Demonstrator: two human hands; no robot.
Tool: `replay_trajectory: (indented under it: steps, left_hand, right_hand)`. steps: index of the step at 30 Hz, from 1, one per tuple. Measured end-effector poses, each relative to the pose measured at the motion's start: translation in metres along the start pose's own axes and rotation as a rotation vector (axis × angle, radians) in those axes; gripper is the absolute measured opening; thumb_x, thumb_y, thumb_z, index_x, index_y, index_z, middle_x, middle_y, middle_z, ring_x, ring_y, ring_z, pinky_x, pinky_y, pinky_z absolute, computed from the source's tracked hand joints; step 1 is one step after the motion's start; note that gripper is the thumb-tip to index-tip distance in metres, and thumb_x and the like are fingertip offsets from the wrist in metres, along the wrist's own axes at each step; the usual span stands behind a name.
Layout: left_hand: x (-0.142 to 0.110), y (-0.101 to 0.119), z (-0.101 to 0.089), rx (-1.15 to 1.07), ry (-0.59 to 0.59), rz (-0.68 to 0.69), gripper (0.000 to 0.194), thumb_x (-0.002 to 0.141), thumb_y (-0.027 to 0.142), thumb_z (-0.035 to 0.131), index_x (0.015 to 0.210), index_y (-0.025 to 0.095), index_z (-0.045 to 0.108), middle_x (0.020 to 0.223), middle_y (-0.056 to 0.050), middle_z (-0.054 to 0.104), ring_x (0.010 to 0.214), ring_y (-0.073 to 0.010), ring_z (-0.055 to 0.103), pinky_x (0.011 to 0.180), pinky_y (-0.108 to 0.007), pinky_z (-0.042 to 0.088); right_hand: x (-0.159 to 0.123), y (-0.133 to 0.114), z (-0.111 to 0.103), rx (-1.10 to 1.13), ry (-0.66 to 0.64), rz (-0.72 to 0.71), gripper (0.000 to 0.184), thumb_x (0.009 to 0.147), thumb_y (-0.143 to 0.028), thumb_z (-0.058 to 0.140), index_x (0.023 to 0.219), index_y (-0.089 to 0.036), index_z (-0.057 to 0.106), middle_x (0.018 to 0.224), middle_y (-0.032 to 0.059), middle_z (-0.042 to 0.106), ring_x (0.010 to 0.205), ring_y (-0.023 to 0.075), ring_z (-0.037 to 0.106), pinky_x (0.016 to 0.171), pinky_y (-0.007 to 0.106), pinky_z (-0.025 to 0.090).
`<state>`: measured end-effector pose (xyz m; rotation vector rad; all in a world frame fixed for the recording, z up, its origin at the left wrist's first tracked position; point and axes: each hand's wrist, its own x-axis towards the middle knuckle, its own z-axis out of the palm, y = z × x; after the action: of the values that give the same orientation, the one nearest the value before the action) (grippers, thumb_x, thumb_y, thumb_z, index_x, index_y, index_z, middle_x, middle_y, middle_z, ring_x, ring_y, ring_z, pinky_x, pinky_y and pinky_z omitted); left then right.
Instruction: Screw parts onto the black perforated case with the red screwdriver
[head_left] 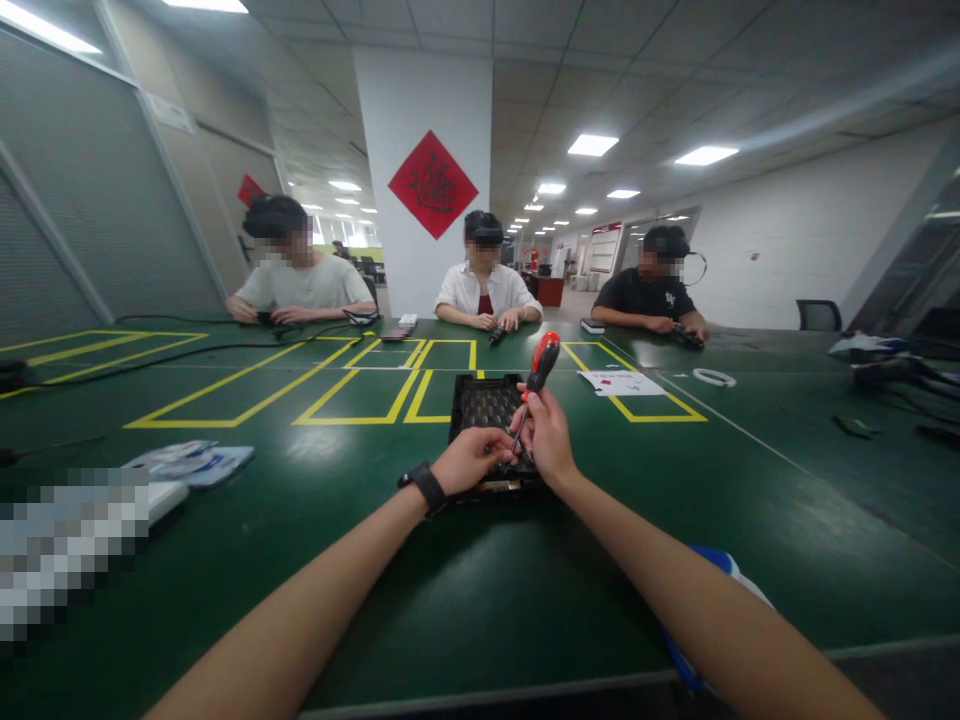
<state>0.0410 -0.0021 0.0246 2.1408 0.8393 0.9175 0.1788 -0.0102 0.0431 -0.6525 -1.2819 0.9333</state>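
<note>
Find the black case (456,418) flat on the green table (337,620), directly in front of the person, against yellow marking lines (431,419) at its far left side. Note a dark, patterned interior, partly covered by both hands.

Right hand (551,440): closed on the screwdriver (544,360), gripping low, around the lower handle and upper shaft. Observe the red-and-black handle pointing up and leaning slightly right, with the shaft running down over the case. Left hand (474,456): fingers gathered close to the shaft's lower end. Cannot tell whether pinching the shaft, a small part or nothing; likewise cannot confirm contact at the tip.

For good handling, judge alignment first: bring the shaft in line with the contact point before applying any twist. Guide the tip lightly with the left fingertips, clear of the path of a slip. Press straight down with moderate force, turning from the handle rather than the shaft. Rest part of the left hand on the case rim to prevent sliding on the smooth surface. Stop and reseat at any sign of slipping.

Also record 3 people across the table, and a paper sheet (622,383) beyond the right hand.
</note>
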Motion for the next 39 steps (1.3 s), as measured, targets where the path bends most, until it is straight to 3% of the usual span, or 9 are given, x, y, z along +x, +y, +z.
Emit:
replay_trajectory:
  steps: [7,14,21,30,35,39]
  left_hand:
    - [-0.0003,-0.0044,0.0007,0.058,0.043,-0.076,0.027,0.070,0.039,0.062,0.076,0.012,0.060,0.067,-0.001,0.060,0.062,-0.0114,0.053,0.060,-0.023,0.043]
    - [-0.0007,0.0001,-0.0007,-0.054,-0.055,-0.004,0.021,0.079,0.031,0.054,0.083,0.012,0.062,0.077,-0.005,0.066,0.072,-0.0134,0.059,0.071,-0.025,0.045]
    - [0.0006,-0.0044,0.0013,0.088,0.075,-0.081,0.027,0.070,0.038,0.062,0.076,0.013,0.060,0.067,-0.001,0.060,0.060,-0.0106,0.051,0.058,-0.022,0.041]
    - [0.0001,-0.0021,-0.0003,0.072,-0.021,0.038,0.020,0.081,0.028,0.049,0.079,0.014,0.063,0.078,-0.003,0.065,0.075,-0.0134,0.057,0.074,-0.024,0.042]
    - [0.0007,-0.0035,0.0022,0.092,0.055,-0.021,0.021,0.074,0.034,0.058,0.081,0.014,0.060,0.073,-0.001,0.062,0.067,-0.0119,0.055,0.065,-0.022,0.043]
    - [-0.0009,-0.0023,0.0015,0.109,0.044,-0.016,0.018,0.075,0.031,0.057,0.076,0.014,0.060,0.070,-0.001,0.062,0.065,-0.0121,0.055,0.064,-0.023,0.043]
  right_hand:
    - [-0.0011,-0.0022,0.0023,-0.010,0.010,-0.034,0.029,0.083,-0.042,0.043,0.100,-0.019,0.045,0.053,-0.0067,0.052,0.033,0.0027,0.034,0.032,0.013,0.024]
    - [-0.0007,-0.0015,0.0004,-0.004,-0.032,0.019,0.034,0.084,-0.045,0.038,0.103,-0.018,0.046,0.054,-0.0062,0.052,0.030,0.0030,0.033,0.029,0.014,0.024]
    - [-0.0006,0.0004,0.0012,-0.012,0.004,-0.026,0.028,0.084,-0.042,0.041,0.097,-0.019,0.045,0.055,-0.0066,0.053,0.032,0.0022,0.034,0.031,0.013,0.023]
    - [0.0023,0.0018,-0.0027,-0.034,-0.010,0.001,0.034,0.083,-0.046,0.040,0.100,-0.017,0.046,0.053,-0.0062,0.053,0.031,0.0029,0.033,0.030,0.014,0.023]
    - [0.0010,0.0014,-0.0015,-0.050,0.019,-0.029,0.030,0.083,-0.044,0.041,0.098,-0.019,0.044,0.054,-0.0063,0.053,0.032,0.0030,0.034,0.031,0.014,0.023]
    - [-0.0011,-0.0013,0.0004,-0.081,0.020,-0.049,0.024,0.083,-0.042,0.043,0.093,-0.020,0.046,0.053,-0.0064,0.053,0.037,0.0037,0.039,0.035,0.013,0.029]
